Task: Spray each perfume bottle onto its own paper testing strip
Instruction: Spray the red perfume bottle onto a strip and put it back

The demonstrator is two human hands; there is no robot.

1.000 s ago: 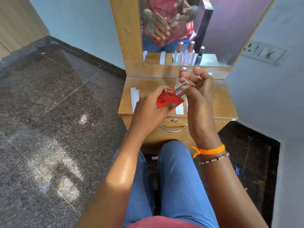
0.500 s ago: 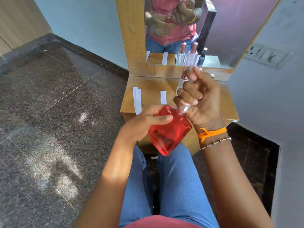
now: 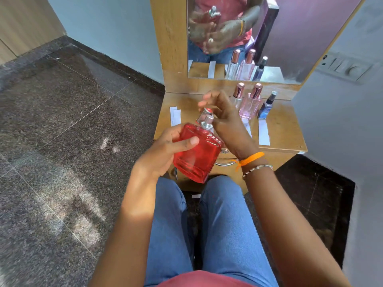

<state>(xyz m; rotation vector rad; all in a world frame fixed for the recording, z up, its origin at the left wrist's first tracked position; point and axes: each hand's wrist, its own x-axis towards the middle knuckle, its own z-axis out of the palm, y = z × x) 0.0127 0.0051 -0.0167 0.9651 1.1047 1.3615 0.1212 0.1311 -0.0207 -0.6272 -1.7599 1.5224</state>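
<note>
My left hand (image 3: 165, 150) grips a square red perfume bottle (image 3: 199, 156), tilted above my knees in front of the table edge. Its silver spray nozzle (image 3: 207, 123) is bare. My right hand (image 3: 226, 121) holds the clear bottle cap (image 3: 204, 113) just above and behind the nozzle. A clear bottle (image 3: 238, 94), a pink bottle (image 3: 249, 106) and a dark blue bottle (image 3: 267, 106) stand at the back right of the wooden table (image 3: 286, 129). White paper strips lie on the table: one pair at the left (image 3: 175, 116), one in front of the blue bottle (image 3: 263, 132), one partly hidden by my wrist (image 3: 247, 126).
A mirror (image 3: 290, 38) rises behind the table and reflects the bottles and my hands. A wall with a switch panel (image 3: 346, 67) is close on the right. A drawer handle (image 3: 224, 163) sits under the tabletop. Dark stone floor (image 3: 72, 131) spreads to the left.
The red bottle came back from over the table toward my knees and turned more upright. My right hand pulled the cap off, so the silver nozzle now shows.
</note>
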